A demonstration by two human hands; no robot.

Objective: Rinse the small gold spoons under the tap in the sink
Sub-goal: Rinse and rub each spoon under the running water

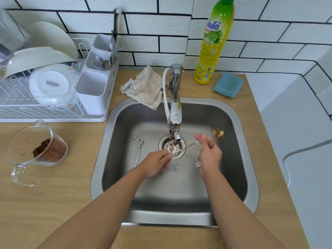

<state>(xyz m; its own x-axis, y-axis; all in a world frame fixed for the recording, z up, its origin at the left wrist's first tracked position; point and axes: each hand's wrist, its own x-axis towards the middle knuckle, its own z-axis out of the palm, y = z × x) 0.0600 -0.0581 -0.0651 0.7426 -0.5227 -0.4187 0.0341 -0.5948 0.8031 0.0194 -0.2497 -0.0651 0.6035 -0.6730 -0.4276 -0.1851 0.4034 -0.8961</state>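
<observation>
I note a pale wood-grain counter [53,198], white brick tile and a rounded steel sink [239,177]. Under the tap [175,108], left hand [155,164] and right hand [209,155] pinch one slim gold spoon [186,146]; another spoon [138,152] lies on the basin floor.

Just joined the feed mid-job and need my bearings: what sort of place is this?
Most likely a home kitchen, at the washing-up spot. A steel sink with a tap is set in a wooden counter, a dish rack beside it holds plates and cutlery, and a bottle of dish soap stands against the tiled wall.
</observation>
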